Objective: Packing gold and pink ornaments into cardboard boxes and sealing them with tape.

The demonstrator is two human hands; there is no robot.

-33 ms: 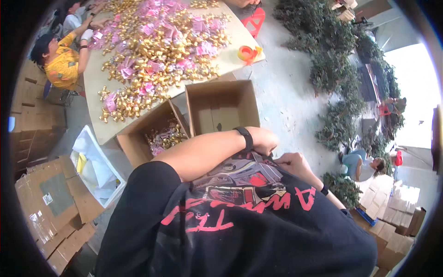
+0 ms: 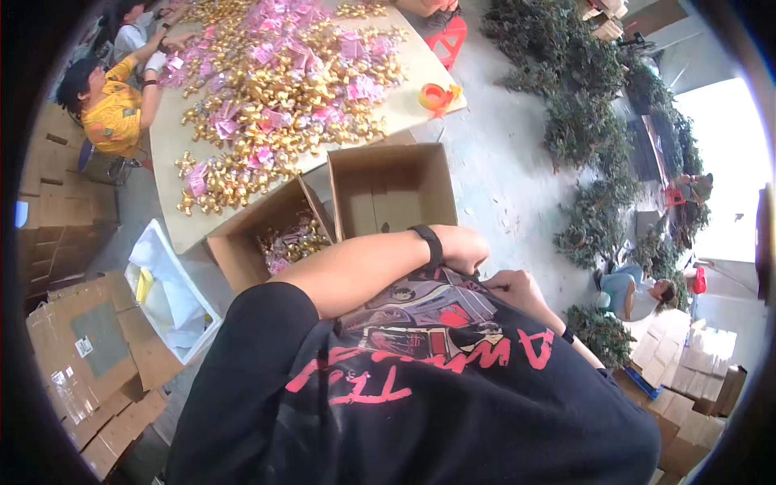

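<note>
My left hand (image 2: 461,249), with a dark band at its wrist, is curled closed just beyond the hem of my black T-shirt (image 2: 453,380). Close to it on the right, my right hand (image 2: 517,289) has its fingers bent and pressed together at the hem's edge. What either hand grips, if anything, is hidden. Past my left forearm stand two open cardboard boxes. The farther box (image 2: 392,174) shows its bare inside, with a small dark spot. The other box (image 2: 255,234) holds gold pieces and pink packets (image 2: 295,242), partly covered by my arm.
A table (image 2: 436,69) bears a heap of gold pieces and pink packets (image 2: 283,97), with orange tape (image 2: 436,97) near its corner. Co-workers (image 2: 117,113) sit at its left. A white bin (image 2: 174,307), cardboard (image 2: 81,339) and piled greenery (image 2: 582,121) surround me. Another person (image 2: 634,291) sits right.
The whole view has shifted very slightly. My hands stay in the same place and pose.
</note>
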